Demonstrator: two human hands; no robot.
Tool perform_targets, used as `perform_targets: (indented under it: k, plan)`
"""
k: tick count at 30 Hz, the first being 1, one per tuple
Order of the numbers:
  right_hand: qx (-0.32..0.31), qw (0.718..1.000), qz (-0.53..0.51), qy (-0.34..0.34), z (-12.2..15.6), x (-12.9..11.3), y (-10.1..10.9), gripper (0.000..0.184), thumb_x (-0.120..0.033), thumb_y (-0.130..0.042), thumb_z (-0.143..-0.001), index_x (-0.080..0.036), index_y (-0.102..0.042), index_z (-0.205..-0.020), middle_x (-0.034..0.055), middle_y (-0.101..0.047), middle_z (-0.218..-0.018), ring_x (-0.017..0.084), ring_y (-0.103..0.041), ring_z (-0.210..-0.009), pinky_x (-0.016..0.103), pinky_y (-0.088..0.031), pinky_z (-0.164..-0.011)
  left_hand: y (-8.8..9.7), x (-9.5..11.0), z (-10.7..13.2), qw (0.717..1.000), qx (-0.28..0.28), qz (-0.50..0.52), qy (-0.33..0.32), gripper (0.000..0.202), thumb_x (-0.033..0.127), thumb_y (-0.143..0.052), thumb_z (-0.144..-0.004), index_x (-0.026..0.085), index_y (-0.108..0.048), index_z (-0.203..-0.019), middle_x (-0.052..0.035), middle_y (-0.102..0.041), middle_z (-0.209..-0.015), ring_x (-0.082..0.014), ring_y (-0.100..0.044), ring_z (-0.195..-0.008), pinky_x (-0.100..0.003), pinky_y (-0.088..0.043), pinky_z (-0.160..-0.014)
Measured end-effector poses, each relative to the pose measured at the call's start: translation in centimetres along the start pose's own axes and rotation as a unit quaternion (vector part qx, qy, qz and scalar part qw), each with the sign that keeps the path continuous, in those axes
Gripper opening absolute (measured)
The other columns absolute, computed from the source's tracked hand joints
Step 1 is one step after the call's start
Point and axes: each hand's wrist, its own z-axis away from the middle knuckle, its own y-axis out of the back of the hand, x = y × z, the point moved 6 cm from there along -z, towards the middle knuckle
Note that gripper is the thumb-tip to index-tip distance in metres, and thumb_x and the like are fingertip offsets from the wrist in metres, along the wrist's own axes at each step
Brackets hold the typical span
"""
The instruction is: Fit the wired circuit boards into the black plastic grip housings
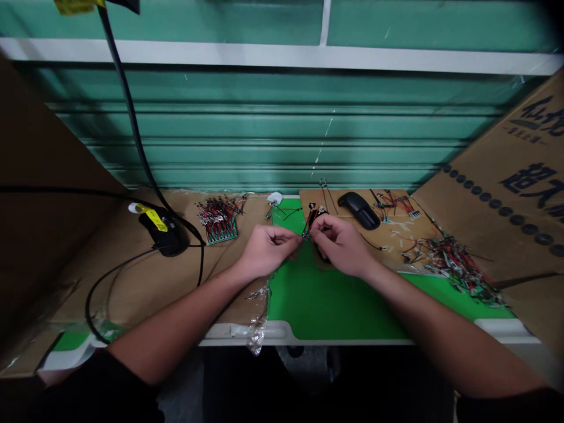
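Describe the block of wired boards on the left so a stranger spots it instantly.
Start with the flat brown cardboard left of the green surface. Toward its far edge, between the black cabled device and the left hand, sits the block of wired boards. Its green edge forms a straight row beneath bristling wires, unlike the loose, tangled heap at far right.

A green slatted panel (247,123) stands behind the green tabletop (343,305), crossed by a white horizontal rail (247,56). Brown cardboard (132,288) covers the tabletop's left part and supports a black device (171,238) bearing a yellow label (154,218). A black cable (125,88) descends beside it. A printed cardboard wall (497,170) bounds the right side.
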Motion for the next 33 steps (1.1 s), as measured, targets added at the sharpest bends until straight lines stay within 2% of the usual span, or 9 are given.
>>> perform_targets:
  k: [5, 12, 17, 22, 27, 33]
  plan:
    - [0.003, 1.000, 0.009, -0.012, 0.1, 0.1, -0.1, 0.021, -0.041, -0.066, -0.097, -0.022, -0.063, -0.089, -0.0030, -0.057, -0.065, 0.013, -0.052, -0.055, 0.026, -0.037, -0.050, 0.0, -0.1, -0.2, 0.999, 0.018, 0.042, -0.013, 0.035, 0.040, -0.098, -0.063, 0.014, -0.080, -0.079, -0.0062, -0.076, -0.065, -0.0170, -0.070, -0.055, -0.027, -0.057, -0.054]
    - [0.000, 1.000, 0.007, -0.016, 0.2, 0.0, -0.1, 0.022, -0.042, -0.068, -0.096, -0.021, -0.066, -0.089, -0.0026, -0.057, -0.063, 0.013, -0.052, -0.054, 0.025, -0.037, -0.049, -0.4, 0.0, -0.2, 0.997, -0.021, 0.072, -0.003, 0.026, 0.036, -0.090, -0.070, 0.016, -0.075, -0.075, -0.0051, -0.075, -0.065, -0.0174, -0.071, -0.056, -0.030, -0.060, -0.058]
    - [-0.009, 1.000, -0.013, -0.021, 0.1, 0.0, -0.4, 0.021, -0.040, -0.069, -0.092, -0.021, -0.064, -0.085, -0.0027, -0.058, -0.061, 0.013, -0.052, -0.052, 0.025, -0.037, -0.047, -0.6, 0.2, 0.2, 0.999, -0.018, 0.039, -0.030, 0.020, 0.034, -0.083, -0.072, 0.017, -0.072, -0.070, -0.0039, -0.072, -0.060, -0.0145, -0.065, -0.053, -0.024, -0.048, -0.053]
    - [-0.021, 0.998, -0.043, -0.032, 0.1, 0.3, -0.8, 0.020, -0.039, -0.070, -0.088, -0.021, -0.062, -0.084, -0.0028, -0.060, -0.061, 0.012, -0.053, -0.048, 0.024, -0.040, -0.044, -0.5, 0.4, 0.7, 0.997, 0.010, -0.008, -0.070, 0.019, 0.032, -0.079, -0.072, 0.018, -0.069, -0.065, -0.0006, -0.065, -0.057, -0.0113, -0.053, -0.051, -0.023, -0.036, -0.051]
    - [-0.034, 0.998, -0.043, -0.034, 0.1, 0.4, -0.9, 0.022, -0.042, -0.070, -0.090, -0.022, -0.061, -0.086, -0.0024, -0.063, -0.061, 0.013, -0.057, -0.050, 0.024, -0.045, -0.046, -0.5, 1.0, 1.0, 0.996, 0.017, -0.027, -0.083, 0.019, 0.032, -0.076, -0.071, 0.019, -0.067, -0.062, 0.0014, -0.059, -0.055, -0.0107, -0.047, -0.052, -0.024, -0.032, -0.051]
    - [-0.040, 0.998, -0.044, -0.032, 0.2, 0.5, -1.1, 0.022, -0.042, -0.068, -0.092, -0.021, -0.061, -0.088, -0.0020, -0.065, -0.061, 0.013, -0.058, -0.049, 0.024, -0.044, -0.045, -0.5, 1.4, 1.2, 0.994, 0.028, -0.037, -0.100, 0.019, 0.031, -0.074, -0.071, 0.018, -0.066, -0.059, 0.0017, -0.055, -0.054, -0.0098, -0.042, -0.053, -0.023, -0.029, -0.051]
